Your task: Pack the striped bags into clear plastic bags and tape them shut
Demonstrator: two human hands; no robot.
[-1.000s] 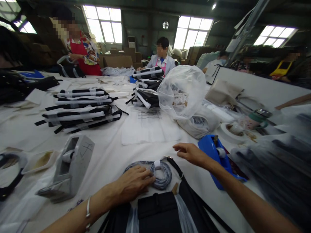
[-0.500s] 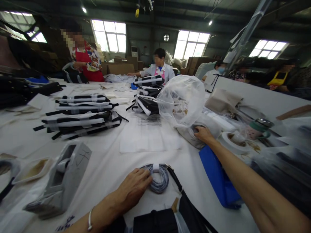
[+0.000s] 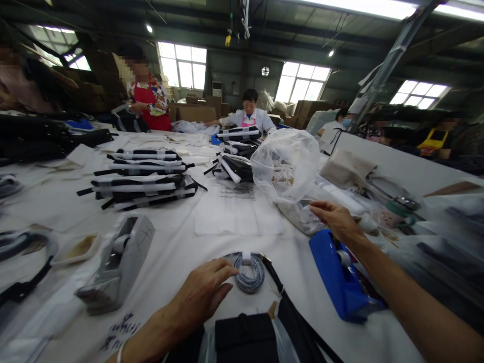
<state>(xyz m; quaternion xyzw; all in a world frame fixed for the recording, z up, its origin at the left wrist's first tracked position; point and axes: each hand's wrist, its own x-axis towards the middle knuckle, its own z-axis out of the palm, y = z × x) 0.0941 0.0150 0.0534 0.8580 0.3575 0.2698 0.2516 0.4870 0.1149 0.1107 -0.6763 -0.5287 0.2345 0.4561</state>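
My left hand [image 3: 202, 295] rests on the white table with curled fingers, fingertips touching a coiled grey strap [image 3: 247, 272] that joins a black bag [image 3: 257, 335] at the near edge. My right hand [image 3: 335, 219] reaches right, above a blue tape dispenser [image 3: 338, 280], its fingers pinched on a small clear plastic bag [image 3: 304, 214] lying under a big puffed transparent bag [image 3: 285, 164].
A grey tape dispenser [image 3: 117, 262] stands at left beside a small tray [image 3: 75, 249]. Stacks of black bags wrapped with white strips [image 3: 141, 179] lie mid-table, and more [image 3: 236, 151] lie behind. Paper sheets [image 3: 236, 214] lie flat. Other people work at the far side.
My right hand went from the near table out to the pile under the big bag and now lifts back a little, pinching clear plastic. My left hand stays by the coil.
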